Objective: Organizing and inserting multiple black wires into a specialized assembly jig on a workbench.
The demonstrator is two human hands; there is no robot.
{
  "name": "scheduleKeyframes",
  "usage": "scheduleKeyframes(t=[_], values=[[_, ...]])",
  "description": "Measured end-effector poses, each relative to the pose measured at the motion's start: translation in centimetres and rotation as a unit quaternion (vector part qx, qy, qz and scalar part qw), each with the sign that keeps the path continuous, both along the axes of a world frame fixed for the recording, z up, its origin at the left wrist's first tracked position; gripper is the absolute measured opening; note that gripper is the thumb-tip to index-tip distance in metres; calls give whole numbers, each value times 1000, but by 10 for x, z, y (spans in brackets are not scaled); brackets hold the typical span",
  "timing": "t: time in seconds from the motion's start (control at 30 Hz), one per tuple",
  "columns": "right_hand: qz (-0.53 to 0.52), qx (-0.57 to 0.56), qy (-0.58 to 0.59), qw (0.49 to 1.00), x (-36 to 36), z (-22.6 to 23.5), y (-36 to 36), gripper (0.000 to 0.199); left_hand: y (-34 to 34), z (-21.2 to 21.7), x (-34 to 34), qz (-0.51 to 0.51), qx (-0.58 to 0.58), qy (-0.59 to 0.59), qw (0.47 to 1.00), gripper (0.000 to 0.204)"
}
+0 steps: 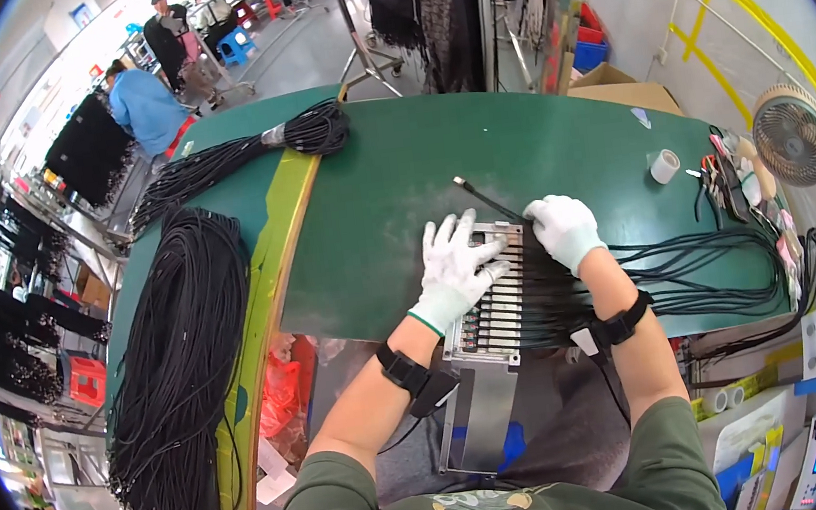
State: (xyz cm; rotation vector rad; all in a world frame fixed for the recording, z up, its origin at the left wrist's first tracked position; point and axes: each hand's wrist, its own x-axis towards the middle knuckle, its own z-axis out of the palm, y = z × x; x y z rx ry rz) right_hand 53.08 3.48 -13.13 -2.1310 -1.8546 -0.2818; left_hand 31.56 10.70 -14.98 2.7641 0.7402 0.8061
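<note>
Two white-gloved hands work over one metal frame [485,356]. The left hand [453,262] lies palm down across the frame's far part, fingers spread wide; whether it grips anything underneath cannot be told. The right hand [564,227], just beyond the frame's right edge, is curled closed on one loose cable [488,198], whose single plug [460,182] points away to the upper left, clear of the frame. Within the frame, nearer the wearer than both hands, lies one row of plugs [500,310], partly covered and too close-set for an exact count; their black cables [699,244] run right, beneath the right hand and forearm, looping across one green table [397,155]. Each wrist bears one black strap. Farther out are two cable bundles, one large at left [182,351] and one smaller at the far edge [298,131]; at right, one white roll [664,166] and one fan [793,135].
</note>
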Motion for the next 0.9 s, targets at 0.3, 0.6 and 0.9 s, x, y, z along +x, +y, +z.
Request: scheduleKeyframes(t=[0.3,0.6,0.9], values=[[187,35,176,966,10,45,-30,12,26,0,-11,141,-316,-326,880,25],[177,133,100,970,-32,52,-22,18,15,8,-9,0,-173,-260,950,22],[150,72,130,977,-49,40,-20,19,1,23,-4,-55,-9,-199,978,14]])
